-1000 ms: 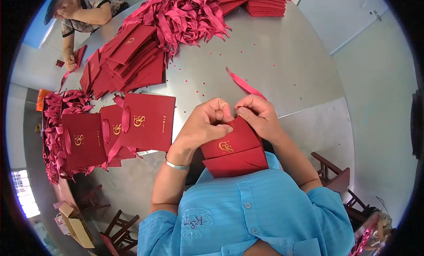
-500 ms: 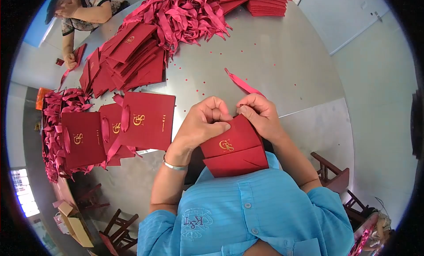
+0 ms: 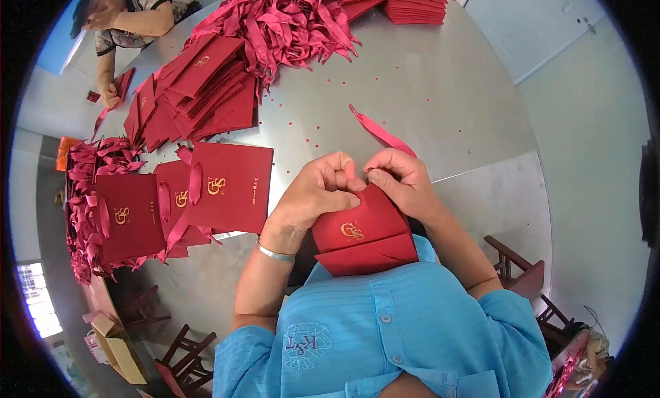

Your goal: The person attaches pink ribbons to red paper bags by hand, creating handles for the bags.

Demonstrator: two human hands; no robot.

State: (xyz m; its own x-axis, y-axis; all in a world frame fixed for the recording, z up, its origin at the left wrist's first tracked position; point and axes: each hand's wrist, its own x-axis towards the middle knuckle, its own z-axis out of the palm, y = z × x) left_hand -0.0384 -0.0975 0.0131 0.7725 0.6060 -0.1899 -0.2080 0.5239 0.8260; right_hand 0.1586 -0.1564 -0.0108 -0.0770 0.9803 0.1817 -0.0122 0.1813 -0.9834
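Observation:
In front of my chest is a small dark red paper bag [image 3: 371, 223] with gold lettering, its lower part folded across. My left hand [image 3: 326, 192] is closed on the bag's upper edge, thumb on the printed face. At the upper right corner, my right hand [image 3: 399, 181] pinches with thumb and forefinger, almost touching the left fingertips. A pink ribbon [image 3: 378, 131] runs from the tabletop behind the right hand; its end at the fingertips is mostly hidden.
Red bags with ribbon handles [image 3: 230, 185] lie left of my hands. Beyond are stacked bags [image 3: 206, 82] and a heap of pink ribbons [image 3: 295, 27] on the metal table [image 3: 440, 75]. Another person [image 3: 137, 20] sits far left. Wooden stools [image 3: 185, 360] stand below.
Both hands have shifted very slightly, with the fingertips drawing a little to the left at the bag's top edge. The ribbon's tail has moved slightly. The bag stays in place.

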